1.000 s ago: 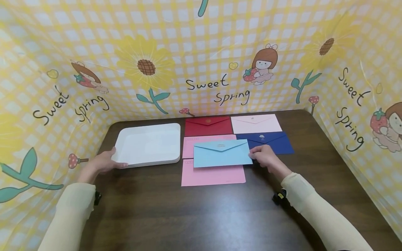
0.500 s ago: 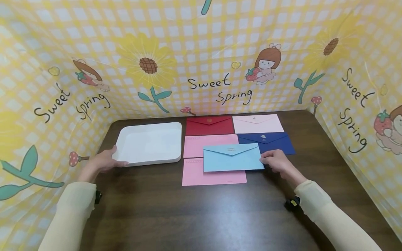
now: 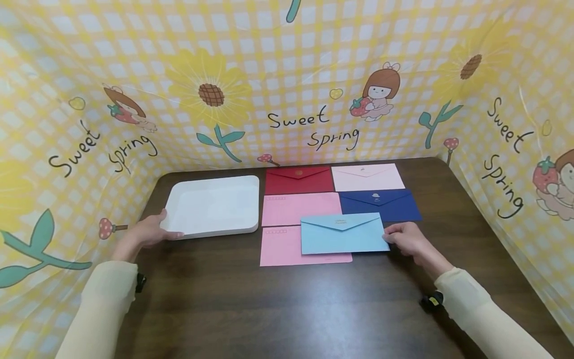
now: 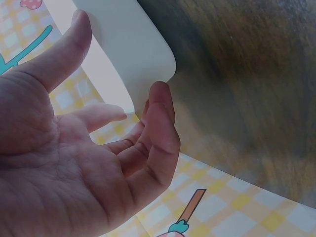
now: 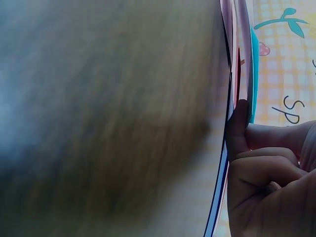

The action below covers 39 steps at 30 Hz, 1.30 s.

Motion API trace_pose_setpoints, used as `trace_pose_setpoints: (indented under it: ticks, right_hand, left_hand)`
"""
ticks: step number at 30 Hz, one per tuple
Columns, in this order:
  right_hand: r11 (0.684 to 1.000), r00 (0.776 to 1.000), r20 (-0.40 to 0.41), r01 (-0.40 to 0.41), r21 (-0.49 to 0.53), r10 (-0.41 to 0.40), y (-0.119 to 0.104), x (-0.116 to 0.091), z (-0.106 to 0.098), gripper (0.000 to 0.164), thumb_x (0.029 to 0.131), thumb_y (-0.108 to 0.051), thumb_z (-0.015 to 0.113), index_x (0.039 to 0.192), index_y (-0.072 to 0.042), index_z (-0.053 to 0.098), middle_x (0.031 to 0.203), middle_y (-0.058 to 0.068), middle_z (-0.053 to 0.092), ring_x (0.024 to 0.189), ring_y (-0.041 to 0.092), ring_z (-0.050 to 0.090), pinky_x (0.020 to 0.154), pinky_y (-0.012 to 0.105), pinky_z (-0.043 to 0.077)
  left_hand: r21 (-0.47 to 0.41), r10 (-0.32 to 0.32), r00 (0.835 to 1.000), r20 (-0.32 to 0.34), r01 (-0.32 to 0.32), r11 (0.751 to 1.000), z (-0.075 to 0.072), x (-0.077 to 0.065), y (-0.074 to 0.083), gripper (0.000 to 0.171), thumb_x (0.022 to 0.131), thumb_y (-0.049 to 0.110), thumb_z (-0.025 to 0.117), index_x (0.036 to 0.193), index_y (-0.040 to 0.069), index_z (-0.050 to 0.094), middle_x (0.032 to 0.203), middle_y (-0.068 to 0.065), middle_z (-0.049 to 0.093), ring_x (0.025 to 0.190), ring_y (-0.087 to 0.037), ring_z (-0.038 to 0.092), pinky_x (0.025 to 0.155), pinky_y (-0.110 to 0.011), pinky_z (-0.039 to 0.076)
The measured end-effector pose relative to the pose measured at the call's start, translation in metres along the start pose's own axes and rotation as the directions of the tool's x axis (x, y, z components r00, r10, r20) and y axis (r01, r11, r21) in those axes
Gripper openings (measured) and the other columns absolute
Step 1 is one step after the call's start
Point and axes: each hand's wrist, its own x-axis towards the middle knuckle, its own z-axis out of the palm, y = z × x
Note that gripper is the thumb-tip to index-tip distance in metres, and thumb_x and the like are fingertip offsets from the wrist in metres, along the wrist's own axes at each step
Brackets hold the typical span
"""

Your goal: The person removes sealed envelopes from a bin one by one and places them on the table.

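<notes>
My left hand [image 3: 148, 231] grips the near left corner of a shallow white tray [image 3: 224, 231]. In the left wrist view, thumb and curled fingers lie around the tray's corner [image 4: 133, 49]. A light blue envelope [image 3: 345, 240] is pinched at its right end between thumb and forefinger of my right hand [image 3: 411, 242]; it is held over the lower pink envelope [image 3: 280, 249] and covers part of it. Seen edge-on in the right wrist view, the light blue envelope [image 5: 254, 74] stands out from the pinching fingertips of the right hand [image 5: 269, 163].
Flat on the dark wooden table [image 3: 269, 309] lie a red envelope [image 3: 298, 187], a pale pink one [image 3: 367, 180], a navy blue one [image 3: 390, 207] and another pink one [image 3: 287, 212]. A yellow checked cloth [image 3: 287, 65] rises behind the table and at both sides.
The right hand has drawn the light blue envelope to the right and towards me, off the upper pink envelope. Left hand and tray have stayed put.
</notes>
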Motion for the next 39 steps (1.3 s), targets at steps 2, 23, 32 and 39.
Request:
trace_pose_setpoints:
  ticks: [2, 23, 32, 39]
  right_hand:
    - [1.000, 1.000, 0.000, -0.007, -0.005, 0.007, 0.002, -0.002, -0.002, 0.033, 0.103, -0.014, 0.064, 0.125, 0.010, 0.068, 0.114, 0.021, 0.065, 0.093, 0.031, 0.053, 0.069, 0.036, 0.047]
    - [1.000, 1.000, 0.000, -0.012, -0.003, 0.012, 0.028, -0.018, -0.027, 0.033, 0.103, -0.013, 0.063, 0.124, 0.012, 0.064, 0.095, 0.011, 0.060, 0.074, 0.024, 0.048, 0.059, 0.032, 0.041]
    - [1.000, 1.000, 0.013, -0.025, 0.005, 0.025, 0.039, -0.022, -0.043, 0.036, 0.104, -0.013, 0.062, 0.127, 0.015, 0.061, 0.075, 0.003, 0.054, 0.062, 0.020, 0.046, 0.056, 0.030, 0.039]
    - [0.999, 0.999, 0.026, -0.047, 0.003, 0.047, 0.049, -0.025, -0.055, 0.039, 0.104, -0.014, 0.062, 0.130, 0.015, 0.059, 0.063, -0.002, 0.046, 0.058, 0.018, 0.044, 0.061, 0.032, 0.040]
  left_hand:
    - [-0.001, 0.001, 1.000, -0.001, -0.001, 1.000, 0.000, 0.000, 0.000, 0.120, 0.095, 0.044, 0.078, 0.153, -0.022, -0.003, 0.155, -0.051, 0.004, 0.145, -0.067, 0.009, 0.118, -0.070, 0.017]
    - [0.005, 0.038, 0.999, -0.008, -0.038, 0.999, 0.002, 0.001, -0.003, 0.120, 0.096, 0.046, 0.077, 0.152, -0.023, -0.003, 0.155, -0.051, 0.005, 0.144, -0.067, 0.012, 0.117, -0.070, 0.019]
    - [-0.007, 0.031, 0.999, -0.008, -0.031, 0.999, 0.001, 0.001, -0.002, 0.120, 0.095, 0.046, 0.077, 0.153, -0.023, -0.003, 0.155, -0.051, 0.005, 0.144, -0.067, 0.011, 0.117, -0.070, 0.018]
    - [0.010, 0.034, 0.999, -0.011, -0.034, 0.999, 0.001, -0.001, 0.000, 0.120, 0.095, 0.046, 0.078, 0.153, -0.024, -0.002, 0.154, -0.052, 0.006, 0.143, -0.068, 0.013, 0.117, -0.070, 0.020]
